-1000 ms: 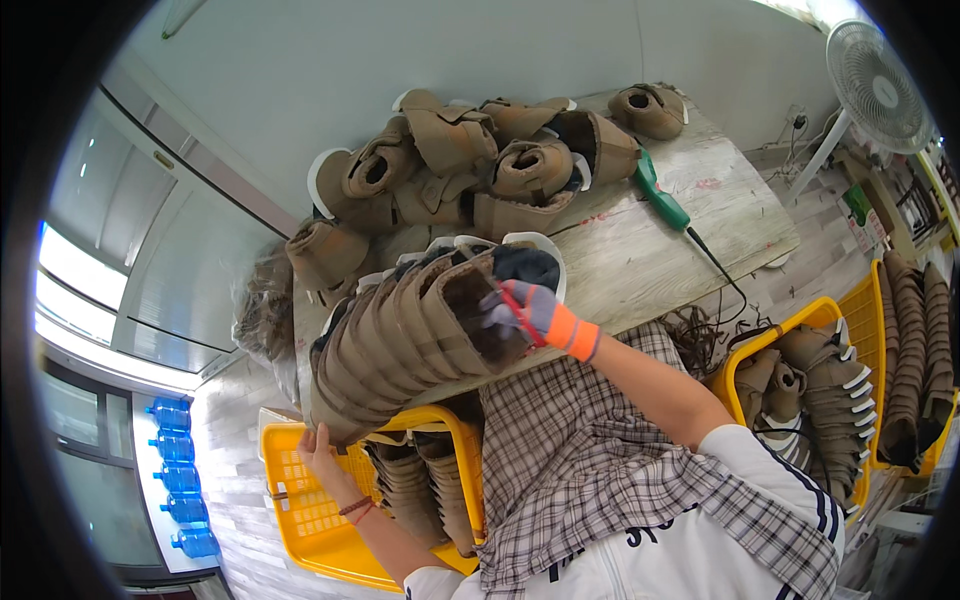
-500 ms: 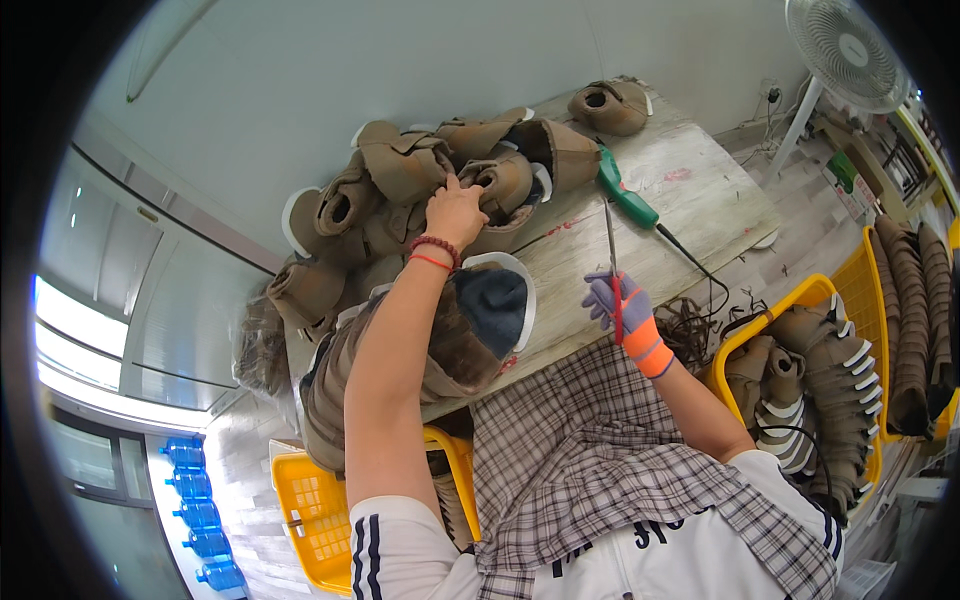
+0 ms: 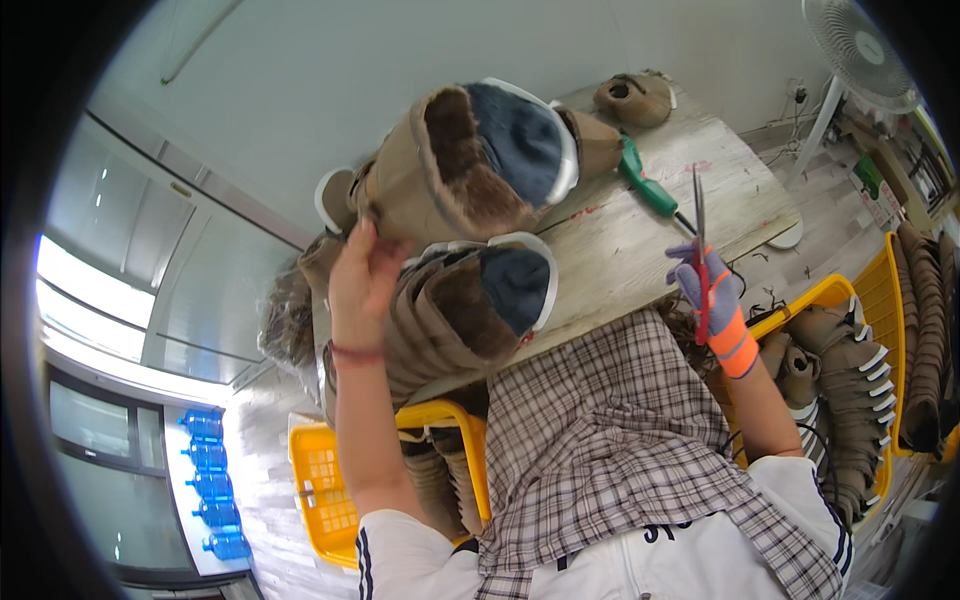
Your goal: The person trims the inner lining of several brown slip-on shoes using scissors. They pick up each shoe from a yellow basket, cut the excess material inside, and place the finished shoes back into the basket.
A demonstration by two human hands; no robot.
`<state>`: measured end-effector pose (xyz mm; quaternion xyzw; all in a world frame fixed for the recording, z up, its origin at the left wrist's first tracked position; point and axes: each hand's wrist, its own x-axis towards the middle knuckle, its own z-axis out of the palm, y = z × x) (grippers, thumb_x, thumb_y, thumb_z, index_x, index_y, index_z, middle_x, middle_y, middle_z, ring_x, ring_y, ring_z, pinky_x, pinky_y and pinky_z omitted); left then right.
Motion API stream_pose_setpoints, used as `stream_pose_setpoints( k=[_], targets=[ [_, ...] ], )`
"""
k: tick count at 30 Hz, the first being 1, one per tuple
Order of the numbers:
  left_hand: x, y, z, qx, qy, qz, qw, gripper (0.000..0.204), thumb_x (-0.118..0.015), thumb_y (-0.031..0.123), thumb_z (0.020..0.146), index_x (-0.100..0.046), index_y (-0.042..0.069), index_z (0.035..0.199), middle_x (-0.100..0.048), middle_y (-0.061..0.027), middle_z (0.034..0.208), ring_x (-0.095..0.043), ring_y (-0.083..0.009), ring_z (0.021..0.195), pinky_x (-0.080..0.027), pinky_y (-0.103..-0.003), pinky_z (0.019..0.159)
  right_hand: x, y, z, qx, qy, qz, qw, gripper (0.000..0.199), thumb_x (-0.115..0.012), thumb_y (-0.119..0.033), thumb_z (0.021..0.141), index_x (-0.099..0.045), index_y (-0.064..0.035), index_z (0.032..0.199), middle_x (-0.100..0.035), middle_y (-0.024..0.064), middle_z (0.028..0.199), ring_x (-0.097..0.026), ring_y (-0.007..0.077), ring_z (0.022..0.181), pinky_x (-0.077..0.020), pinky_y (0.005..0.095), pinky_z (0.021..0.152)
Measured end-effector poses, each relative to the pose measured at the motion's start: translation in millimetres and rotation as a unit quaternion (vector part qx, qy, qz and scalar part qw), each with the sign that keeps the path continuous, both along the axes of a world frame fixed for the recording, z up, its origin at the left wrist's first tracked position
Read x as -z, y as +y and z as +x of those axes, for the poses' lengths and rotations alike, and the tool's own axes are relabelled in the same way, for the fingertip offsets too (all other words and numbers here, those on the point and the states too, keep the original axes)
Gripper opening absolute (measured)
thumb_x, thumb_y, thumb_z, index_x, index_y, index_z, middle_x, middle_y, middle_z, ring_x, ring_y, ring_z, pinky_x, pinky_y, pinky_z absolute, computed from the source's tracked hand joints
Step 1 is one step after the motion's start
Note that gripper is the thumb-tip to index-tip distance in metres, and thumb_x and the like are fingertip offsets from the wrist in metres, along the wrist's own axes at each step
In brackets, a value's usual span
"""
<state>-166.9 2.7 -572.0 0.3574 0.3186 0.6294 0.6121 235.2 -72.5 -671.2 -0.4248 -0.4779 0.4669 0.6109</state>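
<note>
My left hand, bare with a red bead bracelet, grips the lower left edge of a brown shoe upper. Brown fur and dark blue lining show in its opening, which has a white rim at one end. Just below it, a nested row of similar uppers lies along the table's near left edge. My right hand, in a purple and orange glove, is closed around red-handled scissors, blades pointing up. The held upper hides most of the pile behind it.
A green corded hand tool lies on the worn table. One upper sits at the far edge. Yellow baskets stand below left and right, the right basket filled with uppers. A white fan stands far right.
My left hand has drawn back from the pile, with an upper now in its grip and its lined opening in view. The right hand with the scissors sits farther right in view.
</note>
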Motion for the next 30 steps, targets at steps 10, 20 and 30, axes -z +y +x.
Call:
stream_pose_setpoints(
  k=[10,20,30],
  targets=[
    [158.3,-254.7,-4.7,-0.006,-0.186,-0.227,0.956,0.045,-0.062,0.018,0.086,-0.049,0.004,0.127,-0.054,-0.0118,0.127,-0.051,-0.0237,0.117,-0.041,-0.041,0.099,-46.6,-50.2,-55.0,-0.162,-0.560,0.142,0.800,0.032,-0.072,-0.011,0.061,-0.057,-0.0060,0.089,-0.059,0.0116,0.080,-0.055,0.0327,0.073,-0.0456,0.0375,0.064],
    [235.7,-312.1,-12.9,-0.064,-0.279,-0.296,0.911,0.039,-0.063,0.014,0.086,-0.054,0.005,0.122,-0.054,-0.0087,0.128,-0.050,-0.0241,0.118,-0.038,-0.040,0.102,21.5,-49.5,-104.7,-0.318,-0.640,0.108,0.691,0.025,-0.073,-0.026,0.067,-0.066,-0.0117,0.086,-0.063,0.0084,0.078,-0.062,0.0246,0.075,-0.0489,0.0354,0.066],
    [241.9,-306.7,-6.1,-0.072,-0.240,-0.255,0.934,0.051,-0.062,0.014,0.086,-0.043,0.004,0.133,-0.044,-0.0137,0.136,-0.041,-0.0267,0.127,-0.033,-0.043,0.106,39.9,-54.5,-133.0,-0.413,-0.681,0.101,0.596,0.024,-0.070,-0.029,0.072,-0.067,-0.0106,0.087,-0.065,0.0076,0.075,-0.063,0.0246,0.070,-0.0492,0.0336,0.063]
  ],
)
